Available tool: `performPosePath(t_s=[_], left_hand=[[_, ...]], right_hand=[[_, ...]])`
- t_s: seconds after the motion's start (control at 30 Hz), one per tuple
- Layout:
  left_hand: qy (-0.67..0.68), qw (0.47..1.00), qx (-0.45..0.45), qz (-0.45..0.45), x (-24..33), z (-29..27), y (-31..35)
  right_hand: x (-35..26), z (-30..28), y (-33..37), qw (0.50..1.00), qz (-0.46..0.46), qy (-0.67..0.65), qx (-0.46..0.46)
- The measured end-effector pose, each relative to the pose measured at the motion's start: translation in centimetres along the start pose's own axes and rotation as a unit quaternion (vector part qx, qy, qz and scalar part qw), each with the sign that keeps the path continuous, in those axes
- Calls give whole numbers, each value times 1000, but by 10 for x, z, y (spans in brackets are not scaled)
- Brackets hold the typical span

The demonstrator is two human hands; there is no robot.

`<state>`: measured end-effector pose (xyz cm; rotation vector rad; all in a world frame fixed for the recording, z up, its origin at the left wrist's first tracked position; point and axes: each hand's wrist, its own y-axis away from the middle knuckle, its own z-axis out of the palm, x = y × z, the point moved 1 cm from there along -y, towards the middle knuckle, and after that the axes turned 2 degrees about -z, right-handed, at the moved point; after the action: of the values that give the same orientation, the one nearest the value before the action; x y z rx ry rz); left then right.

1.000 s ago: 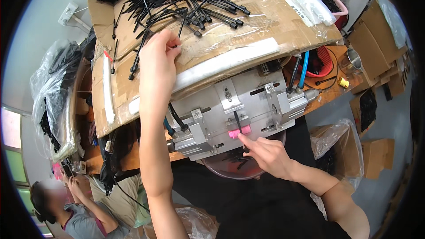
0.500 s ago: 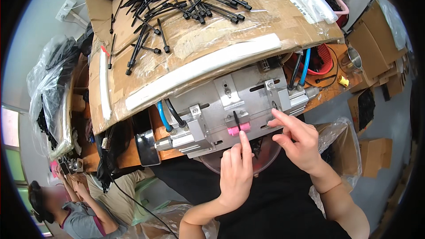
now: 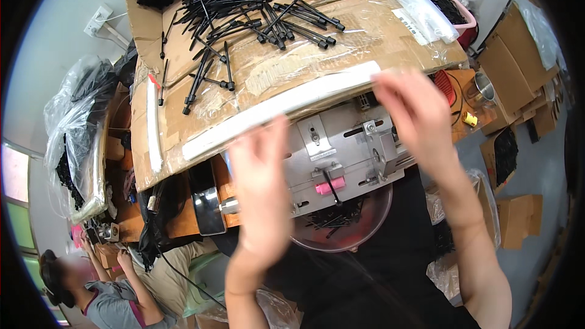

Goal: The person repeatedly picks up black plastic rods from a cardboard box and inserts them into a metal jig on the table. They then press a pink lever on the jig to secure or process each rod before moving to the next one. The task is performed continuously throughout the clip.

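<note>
In the head view, your left hand was raised in front of the metal jig, fingers spread and blurred, gripping nothing; it covered the left part of the jig without clearly touching it. Your right hand was lifted just above the jig's right end, also open and empty, its fingertips near the white strip taped along the front edge of the cardboard sheet. The jig sat on the desk under that cardboard edge, between your two hands, and a pink block showed on its front face with a thin black rod standing in the slot above it. Below the jig, a clear round bowl held a few black pieces. A loose pile of black plastic rods lay on the cardboard, well apart from both hands, with a pink basket of more black parts at the upper right. At the lower left, another person sat at work, and clear plastic bags hung along the left side.
</note>
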<state>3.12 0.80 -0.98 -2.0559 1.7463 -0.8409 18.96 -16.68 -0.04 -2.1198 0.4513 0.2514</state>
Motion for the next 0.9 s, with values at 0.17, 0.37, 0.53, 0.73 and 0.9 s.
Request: performPosePath(t_s=[0.17, 0.37, 0.53, 0.73, 0.9], left_hand=[[-35, 997, -42, -63, -80, 0, -86], [74, 992, -87, -59, -62, -7, -72], [106, 991, 23, -85, -48, -23, -62], [72, 997, 19, -37, 36, -13, 49], [50, 989, -116, -77, 74, 31, 104]], right_hand=[[52, 50, -108, 972, 71, 142, -171], [24, 49, -115, 947, -13, 199, -250], [43, 24, -120, 986, -79, 132, -60], [27, -32, -110, 917, 227, -306, -121], [31, -41, -64, 899, 181, -389, -87]])
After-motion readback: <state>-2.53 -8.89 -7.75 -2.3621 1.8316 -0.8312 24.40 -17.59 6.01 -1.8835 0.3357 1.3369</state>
